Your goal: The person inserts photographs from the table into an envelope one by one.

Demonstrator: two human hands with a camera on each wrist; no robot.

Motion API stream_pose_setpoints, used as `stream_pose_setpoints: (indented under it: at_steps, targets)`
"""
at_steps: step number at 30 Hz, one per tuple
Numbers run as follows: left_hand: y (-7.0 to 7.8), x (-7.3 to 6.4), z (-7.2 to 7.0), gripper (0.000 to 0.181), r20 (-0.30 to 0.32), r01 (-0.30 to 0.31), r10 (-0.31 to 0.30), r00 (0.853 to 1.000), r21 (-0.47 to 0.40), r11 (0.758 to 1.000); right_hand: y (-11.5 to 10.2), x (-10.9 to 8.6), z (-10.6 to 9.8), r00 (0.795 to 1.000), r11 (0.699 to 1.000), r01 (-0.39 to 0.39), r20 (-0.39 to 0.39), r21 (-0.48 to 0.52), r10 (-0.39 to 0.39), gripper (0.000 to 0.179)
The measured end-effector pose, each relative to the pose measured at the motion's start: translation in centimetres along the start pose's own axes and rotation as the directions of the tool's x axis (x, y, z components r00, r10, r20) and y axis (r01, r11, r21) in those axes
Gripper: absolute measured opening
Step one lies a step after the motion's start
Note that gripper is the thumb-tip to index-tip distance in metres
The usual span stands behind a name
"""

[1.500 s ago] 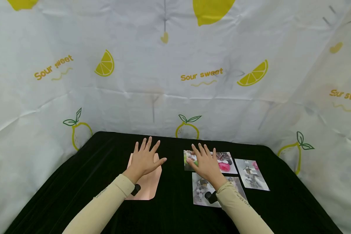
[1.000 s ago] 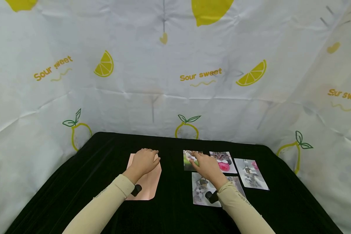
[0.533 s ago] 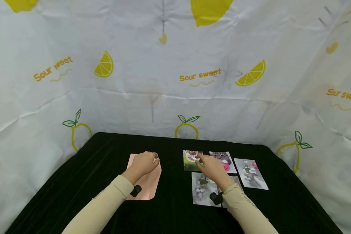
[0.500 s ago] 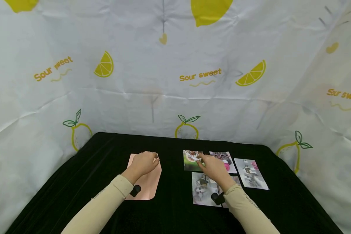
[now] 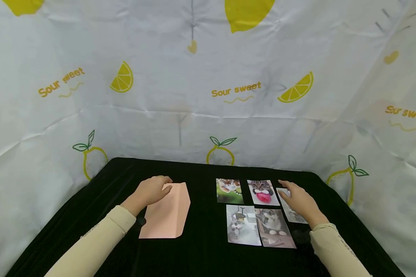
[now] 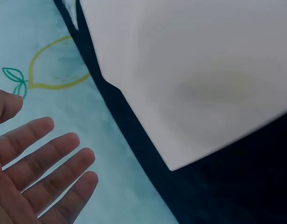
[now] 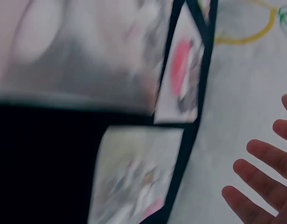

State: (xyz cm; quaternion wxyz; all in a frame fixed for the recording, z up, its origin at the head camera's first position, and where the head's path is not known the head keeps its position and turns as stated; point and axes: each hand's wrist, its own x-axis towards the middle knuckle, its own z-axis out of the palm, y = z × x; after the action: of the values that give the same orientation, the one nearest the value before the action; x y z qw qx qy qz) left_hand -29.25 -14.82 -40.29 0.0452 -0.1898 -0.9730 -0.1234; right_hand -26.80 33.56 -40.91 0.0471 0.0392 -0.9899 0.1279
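A pink envelope [image 5: 163, 217] lies flat on the black cloth, left of the middle. My left hand [image 5: 150, 193] hovers at its upper left corner, overlapping it in the head view. In the left wrist view, the left fingers [image 6: 50, 161] are spread and hold nothing. My right hand [image 5: 299, 201] is over the rightmost photo card [image 5: 292, 215], hiding part of it. Its fingers [image 7: 257, 172] are spread apart and hold nothing in the right wrist view. Left of it lie a tiger card [image 5: 229, 194] and a cat card with a pink ball [image 5: 263, 197].
Two more cat cards, a pale one [image 5: 242, 225] and a brownish one [image 5: 275, 229], lie in the nearer row. The black cloth [image 5: 201, 246] covers the table between envelope and cards. A white lemon-print sheet [image 5: 159, 127] stands around the back and sides.
The left hand has moved left, uncovering more of the envelope. The right hand has swept right from the tiger card to the rightmost card. Envelope and cards have stayed in place.
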Motion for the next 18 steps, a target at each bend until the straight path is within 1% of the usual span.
stream_pose_setpoints:
  at_steps: [3,5,7,10,13,16,18]
  targets:
    - [-1.1,-0.4,0.4,0.038,0.014,-0.005,0.006,1.0,-0.005,1.0,2.6,-0.3,0.2,0.996,1.0,-0.025,0.081,0.014,0.024,0.065]
    - [-1.8,-0.6,0.8,0.042,0.038,-0.011,0.012,0.999,-0.024,1.0,4.0,-0.3,0.4,0.991,0.999,-0.034,0.13,0.015,0.031,0.068]
    - [-2.4,-0.8,1.2,0.046,0.072,-0.032,0.034,0.997,-0.041,0.999,5.0,-0.3,0.7,0.985,0.999,-0.037,0.17,0.019,0.034,0.068]
    - [-3.1,-1.3,1.6,0.052,0.145,-0.062,0.071,0.987,-0.067,0.996,6.1,-0.1,1.1,0.976,0.999,-0.034,0.214,0.019,0.029,0.064]
    - [-3.6,-1.9,1.9,0.061,0.231,-0.077,0.098,0.968,-0.099,0.992,6.8,-0.2,1.5,0.968,0.999,-0.035,0.251,0.032,0.026,0.062]
    - [-3.8,-2.4,2.2,0.074,0.323,-0.063,0.106,0.94,-0.141,0.988,7.4,-0.4,1.7,0.954,0.998,-0.033,0.299,0.06,0.014,0.063]
    - [-3.8,-2.7,2.4,0.081,0.379,-0.058,0.114,0.918,-0.156,0.986,7.8,-0.6,1.6,0.944,0.996,-0.036,0.329,0.077,0.009,0.065]
